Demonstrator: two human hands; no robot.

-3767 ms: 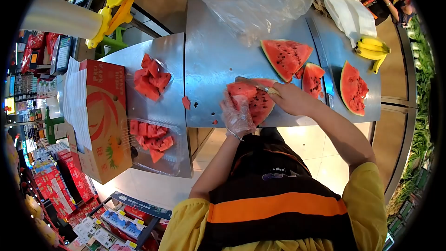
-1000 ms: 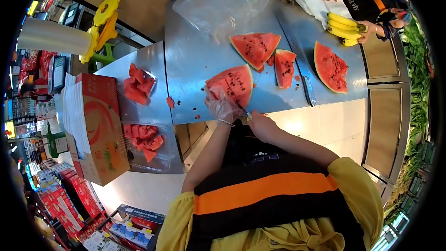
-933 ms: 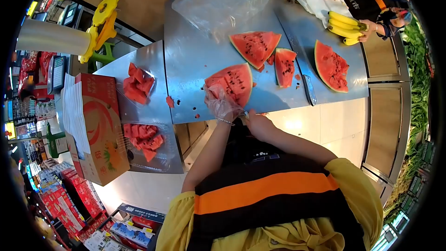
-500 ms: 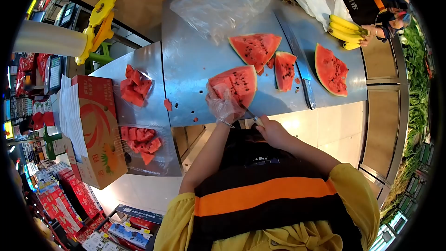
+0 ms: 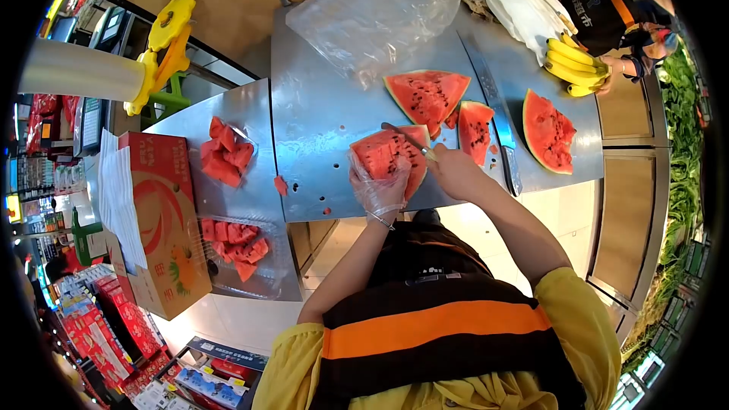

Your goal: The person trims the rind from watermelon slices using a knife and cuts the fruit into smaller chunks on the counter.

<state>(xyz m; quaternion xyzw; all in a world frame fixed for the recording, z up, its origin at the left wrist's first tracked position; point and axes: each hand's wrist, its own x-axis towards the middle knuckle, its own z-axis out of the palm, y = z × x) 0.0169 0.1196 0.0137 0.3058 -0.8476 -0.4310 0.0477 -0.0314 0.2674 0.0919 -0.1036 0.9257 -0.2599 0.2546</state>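
A scored watermelon wedge [image 5: 414, 175] lies near the front edge of the steel table. My left hand [image 5: 377, 188], in a clear plastic glove, grips its left side. My right hand [image 5: 458, 172] is closed round the handle of a small knife [image 5: 408, 139], whose blade lies across the wedge's far part. Beyond and to the right are a large wedge [image 5: 429, 96], a narrow piece [image 5: 475, 130] and another wedge [image 5: 548, 133]. Red chunks [image 5: 225, 153] fill one clear tray at the left; more chunks [image 5: 237, 243] sit in a nearer tray.
A long knife [image 5: 493, 114] lies between the right-hand pieces. A clear plastic bag [image 5: 376, 19] covers the table's far part. A cardboard box [image 5: 163, 220] stands at the left. At the far right a person's hand [image 5: 609, 76] holds bananas [image 5: 575, 67] near white bags [image 5: 520, 0].
My right hand and the small knife have moved from the wedge's near edge up to its far part. The co-worker's other hand has left the white bag, and the bananas have shifted.
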